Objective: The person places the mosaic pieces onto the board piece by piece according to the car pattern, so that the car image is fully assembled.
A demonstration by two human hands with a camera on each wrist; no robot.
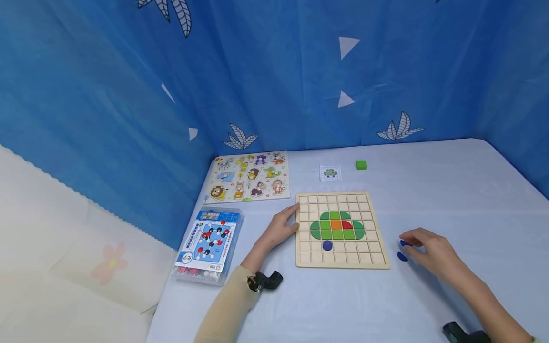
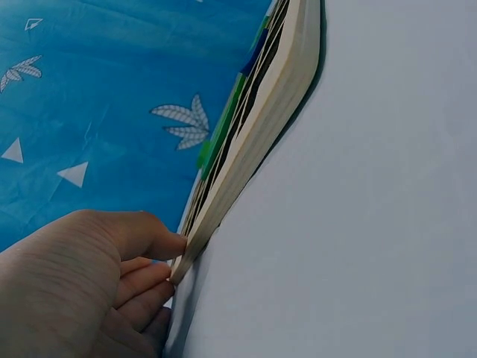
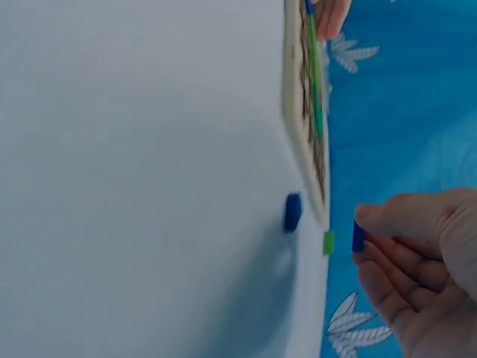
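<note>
My left hand (image 1: 280,231) rests against the left edge of a wooden grid board (image 1: 343,266), thumb and fingertips touching its rim. Green, orange and red pieces (image 1: 337,234) fill cells in the middle of the board. Below them sits a round dark blue shape (image 1: 328,245). Right of the board, my right hand (image 1: 433,250) pinches a small blue piece (image 3: 358,235) between thumb and fingers, raised off the table in the right wrist view. Another blue piece (image 1: 401,256), with a curved edge, is on the table just below that hand.
Behind the board lie a small pattern card (image 1: 330,173) and a green block (image 1: 361,165). An animal puzzle board (image 1: 249,177) is at the back left. Nearer on the left is a clear plastic case (image 1: 208,245) with a molecule picture. A blue curtain (image 1: 300,71) hangs behind the table.
</note>
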